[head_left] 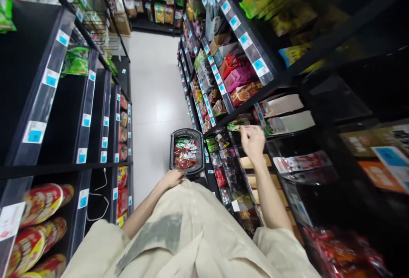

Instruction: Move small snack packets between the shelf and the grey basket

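A dark grey shopping basket (pixel 200 148) is down in front of me, with several red, green and silver snack packets (pixel 185 152) inside. My left hand (pixel 172 178) is closed at its near edge; the fingertips are partly hidden by my shirt. Over at the right-hand shelf, my right hand (pixel 253 142) is curled closed, its fingers at one end of a green snack packet (pixel 237 125). White-topped cartons (pixel 284 105) sit just beyond that hand. Below it hang rows of small dark and red packets (pixel 220 177).
Tall black shelves flank a narrow aisle with a pale tiled floor (pixel 155 77). Red instant-noodle tubs (pixel 47 201) stand on the left shelf (pixel 19 169). Several bagged snacks (pixel 238 77) fill the right shelf. A further rack (pixel 151 25) crosses the aisle's far end.
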### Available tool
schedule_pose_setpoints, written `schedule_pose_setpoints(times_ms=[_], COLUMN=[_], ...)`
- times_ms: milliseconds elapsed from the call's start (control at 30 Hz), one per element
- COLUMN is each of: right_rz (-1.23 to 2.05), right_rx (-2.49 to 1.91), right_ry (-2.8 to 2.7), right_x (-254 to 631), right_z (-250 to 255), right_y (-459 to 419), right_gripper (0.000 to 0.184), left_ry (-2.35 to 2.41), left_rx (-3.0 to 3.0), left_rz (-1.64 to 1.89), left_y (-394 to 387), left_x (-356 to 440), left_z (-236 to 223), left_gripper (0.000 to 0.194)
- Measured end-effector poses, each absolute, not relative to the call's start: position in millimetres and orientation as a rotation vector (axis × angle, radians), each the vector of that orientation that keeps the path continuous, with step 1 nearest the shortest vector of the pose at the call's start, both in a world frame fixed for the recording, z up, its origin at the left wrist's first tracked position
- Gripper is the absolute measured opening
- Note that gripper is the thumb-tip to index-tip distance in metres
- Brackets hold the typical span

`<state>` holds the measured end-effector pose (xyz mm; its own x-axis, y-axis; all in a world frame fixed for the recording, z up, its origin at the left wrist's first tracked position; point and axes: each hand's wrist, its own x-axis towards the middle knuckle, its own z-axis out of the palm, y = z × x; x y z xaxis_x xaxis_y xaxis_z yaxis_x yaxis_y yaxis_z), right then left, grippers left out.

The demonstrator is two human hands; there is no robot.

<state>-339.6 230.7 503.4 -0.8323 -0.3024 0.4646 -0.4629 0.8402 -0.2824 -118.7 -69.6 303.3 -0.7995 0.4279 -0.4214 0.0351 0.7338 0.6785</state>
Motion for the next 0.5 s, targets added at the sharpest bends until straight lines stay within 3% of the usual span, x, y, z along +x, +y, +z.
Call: schedule_pose_setpoints(times_ms=[133,300,500], right_rz=[0.745,1.381,1.471], right_rx=[0.692,0.400,0.266], right_ry=[-2.837,-3.246,-3.583], right_x=[-325.6,-287.7,-180.9], right_z=[440.6,345.0,269.1], right_y=[200.9,186.5,208.1], right_gripper=[0.047,0.036,0.022], left_ry=[2.369,2.368,2.343], left_rx=[0.323,0.255,0.137], left_rz=[0.896,0.906,0.995], left_y=[-64.7,-61.7,-59.9], left_x=[-117.1,-111.1,-107.1], left_z=[298.4,285.4,266.8], left_gripper=[0.025,0.031,0.023])
